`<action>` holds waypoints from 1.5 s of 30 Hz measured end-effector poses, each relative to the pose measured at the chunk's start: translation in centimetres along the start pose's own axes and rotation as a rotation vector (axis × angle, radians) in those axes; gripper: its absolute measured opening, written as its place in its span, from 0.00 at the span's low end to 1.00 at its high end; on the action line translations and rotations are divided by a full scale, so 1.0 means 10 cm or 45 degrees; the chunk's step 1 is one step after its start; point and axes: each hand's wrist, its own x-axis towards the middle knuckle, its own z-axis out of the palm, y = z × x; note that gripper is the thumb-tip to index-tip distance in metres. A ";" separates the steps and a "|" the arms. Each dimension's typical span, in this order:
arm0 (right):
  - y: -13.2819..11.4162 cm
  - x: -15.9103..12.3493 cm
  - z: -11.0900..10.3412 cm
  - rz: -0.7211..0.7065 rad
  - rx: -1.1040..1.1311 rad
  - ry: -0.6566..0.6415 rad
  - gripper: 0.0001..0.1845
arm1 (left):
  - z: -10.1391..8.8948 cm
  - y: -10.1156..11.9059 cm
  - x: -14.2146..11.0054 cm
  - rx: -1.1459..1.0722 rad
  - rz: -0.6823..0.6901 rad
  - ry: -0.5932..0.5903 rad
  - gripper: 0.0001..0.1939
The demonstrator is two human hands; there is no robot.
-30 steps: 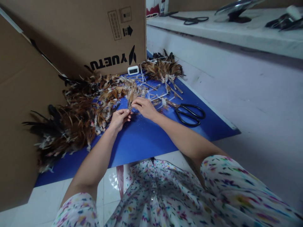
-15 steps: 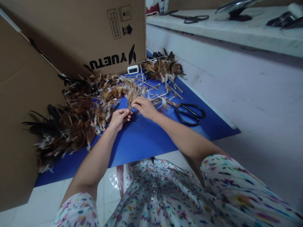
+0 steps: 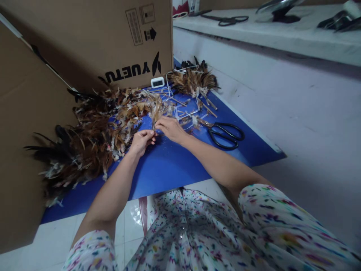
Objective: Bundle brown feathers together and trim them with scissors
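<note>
Two hands, my left hand (image 3: 141, 140) and right hand (image 3: 169, 128), pinched one small feather bundle (image 3: 156, 110) over the blue mat (image 3: 169, 165) (scissors (image 3: 225, 135) lay near); I guessed tying needed steady fingers.

**Readable marks: one brand name on the carton**

The cardboard box (image 3: 93, 37) standing behind the feathers carries the word "YUETU" in bold black letters, printed upside down as seen from the head camera, with a black pointed logo just beside it. Higher on the same face sit a black arrow sign and two small framed labels, their print too small to read. The small white clock (image 3: 157, 82) at the box's foot shows a display that cannot be read.
</note>
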 end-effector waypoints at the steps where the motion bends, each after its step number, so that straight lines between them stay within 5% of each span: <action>1: 0.01 0.00 0.00 -0.003 -0.007 -0.005 0.10 | 0.00 0.00 0.00 0.004 0.002 -0.004 0.20; 10: 0.00 0.01 0.00 0.017 0.025 -0.036 0.09 | 0.01 0.00 0.00 0.029 0.027 -0.017 0.18; 23: 0.10 0.10 -0.08 0.398 0.411 0.328 0.08 | -0.04 0.01 0.01 -0.056 0.103 -0.029 0.16; 34: 0.12 0.01 -0.03 0.218 -0.155 -0.123 0.08 | -0.15 0.11 0.10 -0.322 0.387 0.234 0.14; 45: 0.12 0.26 0.21 0.161 -0.498 -0.513 0.09 | -0.22 0.15 0.13 -0.357 0.394 0.374 0.13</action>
